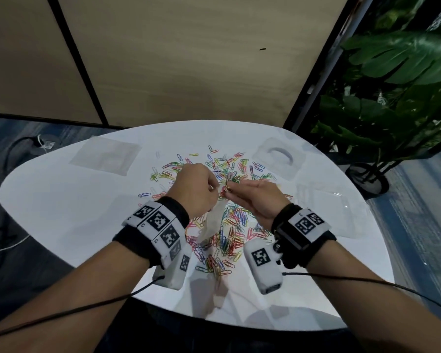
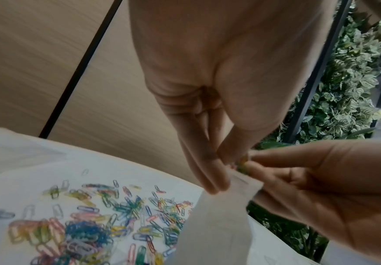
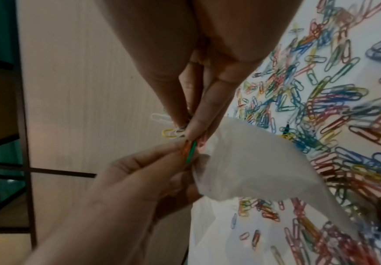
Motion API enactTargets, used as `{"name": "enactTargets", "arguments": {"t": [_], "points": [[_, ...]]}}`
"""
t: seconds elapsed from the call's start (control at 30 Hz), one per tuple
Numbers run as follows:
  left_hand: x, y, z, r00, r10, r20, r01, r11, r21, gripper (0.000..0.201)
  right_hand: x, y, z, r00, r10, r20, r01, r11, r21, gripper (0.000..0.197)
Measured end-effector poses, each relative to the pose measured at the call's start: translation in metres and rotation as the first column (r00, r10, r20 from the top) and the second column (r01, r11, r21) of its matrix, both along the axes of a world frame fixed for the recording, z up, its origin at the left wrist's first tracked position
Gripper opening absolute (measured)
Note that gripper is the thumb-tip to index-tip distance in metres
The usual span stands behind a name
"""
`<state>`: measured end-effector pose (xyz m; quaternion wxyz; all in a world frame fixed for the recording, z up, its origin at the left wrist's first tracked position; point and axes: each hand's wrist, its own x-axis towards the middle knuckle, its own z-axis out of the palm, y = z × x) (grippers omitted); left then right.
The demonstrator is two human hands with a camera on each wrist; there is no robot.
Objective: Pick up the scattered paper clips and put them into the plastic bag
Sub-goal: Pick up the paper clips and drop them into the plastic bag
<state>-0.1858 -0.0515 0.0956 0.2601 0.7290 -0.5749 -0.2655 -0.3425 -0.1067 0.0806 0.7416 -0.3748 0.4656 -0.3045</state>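
Plastic bag (image 1: 211, 222) was seen raised above the white table (image 1: 61, 200), hung limp from its top edge. Thin, soft film; judged very light, easily crumpled, likely to slip or close on itself unless the mouth is kept spread. Best taken at the rim, as was done here.

Left hand (image 1: 192, 191): fingers curled, the bag's upper edge pinched between thumb and fingertips (image 2: 212, 181), as shown in the left wrist view. The rest of the bag draped down below the hand toward the table.

Right hand (image 1: 255, 200): thumb and forefinger closed narrowly on a small bunch of clips (image 3: 190, 149), a green and an orange one being made out in the right wrist view, with yellow and white ones protruding behind the fingertips. The bunch was held right at the bag's mouth, touching or just beside the left fingertips; whether any clip had entered the opening could not be told.

Paper clips (image 1: 229, 225): coloured wire, stiff, light, smooth-coated, judged prone to tangling and to slipping out of a loose pinch. Most were spread over the middle of the table, beneath and beyond both hands. Task judged far from complete.

Other clear bags (image 1: 105, 156) lay flat on the table, well apart from the hands.
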Motion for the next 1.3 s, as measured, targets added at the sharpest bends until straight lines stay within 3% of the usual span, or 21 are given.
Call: {"name": "enactTargets", "arguments": {"t": [0.17,0.27,0.4,0.5,0.57,0.63,0.7,0.73,0.83,0.9,0.93,0.97,1.03,1.07,1.1,1.2,1.3], "points": [[-0.005,-0.002,-0.004,0.995,0.080,-0.054,-0.081,0.996,-0.027,0.014,0.009,0.001,-0.007,0.995,-0.027,-0.096,0.026,1.000,-0.011,0.025],[-0.005,-0.003,-0.007,0.993,0.095,-0.064,-0.097,0.995,-0.028,0.013,0.010,0.003,-0.006,0.980,0.044,-0.195,-0.061,0.995,-0.080,0.016],[-0.005,-0.006,-0.008,0.991,0.089,-0.102,-0.092,0.995,-0.027,0.012,0.008,-0.003,-0.009,0.885,0.079,-0.459,-0.224,0.936,-0.271,0.008],[-0.009,-0.006,-0.008,0.994,0.030,-0.106,-0.034,0.999,-0.033,0.012,0.009,-0.005,-0.015,0.851,0.135,-0.508,-0.294,0.923,-0.249,0.009],[-0.011,-0.006,-0.008,0.996,0.009,-0.084,-0.011,1.000,-0.026,0.012,0.011,-0.004,-0.015,0.761,0.135,-0.635,-0.380,0.885,-0.268,0.013],[-0.011,-0.007,-0.010,0.996,0.014,-0.084,-0.015,1.000,-0.012,0.013,0.011,-0.002,-0.013,0.621,0.096,-0.778,-0.539,0.773,-0.334,0.018],[-0.009,-0.008,-0.009,0.997,0.027,-0.069,-0.028,1.000,-0.005,0.013,0.009,-0.001,-0.010,0.567,0.130,-0.813,-0.644,0.685,-0.340,0.024],[-0.008,-0.008,-0.009,0.997,0.035,-0.066,-0.036,0.999,-0.007,0.013,0.007,-0.002,-0.009,0.597,0.176,-0.783,-0.645,0.686,-0.337,0.025],[-0.003,-0.008,-0.005,0.998,0.051,-0.035,-0.052,0.998,-0.018,0.013,-0.007,-0.006,0.003,0.853,0.273,-0.445,-0.437,0.839,-0.324,0.019],[0.002,-0.009,-0.004,0.998,0.068,-0.016,-0.068,0.997,-0.023,0.014,-0.028,-0.018,0.002,0.908,0.204,-0.366,-0.339,0.871,-0.356,0.015],[0.005,-0.010,-0.003,0.997,0.076,-0.010,-0.077,0.997,-0.030,0.015,-0.042,-0.025,-0.006,0.882,0.171,-0.440,-0.354,0.857,-0.375,0.013],[0.006,-0.010,-0.003,0.997,0.083,-0.008,-0.083,0.996,-0.035,0.015,-0.059,-0.032,-0.017,0.794,0.143,-0.591,-0.426,0.823,-0.375,0.014],[0.007,-0.010,-0.003,0.997,0.076,-0.010,-0.076,0.996,-0.034,0.014,-0.092,-0.040,-0.045,0.391,0.112,-0.913,-0.672,0.713,-0.200,0.034],[0.007,-0.009,-0.002,0.998,0.066,-0.007,-0.067,0.997,-0.031,0.013,-0.105,-0.038,-0.060,0.211,0.109,-0.971,-0.737,0.671,-0.085,0.048],[0.006,-0.008,-0.001,0.999,0.054,0.006,-0.054,0.998,-0.029,0.013,-0.113,-0.035,-0.073,0.138,0.115,-0.984,-0.754,0.657,-0.029,0.060],[0.003,-0.005,0.003,0.998,0.026,0.053,-0.024,0.999,-0.031,0.015,-0.114,-0.021,-0.094,0.215,0.091,-0.972,-0.775,0.621,-0.113,0.072],[0.000,-0.005,0.005,0.998,0.008,0.065,-0.007,1.000,-0.016,0.016,-0.095,-0.011,-0.100,0.203,0.080,-0.976,-0.855,0.499,-0.137,0.079]]}}
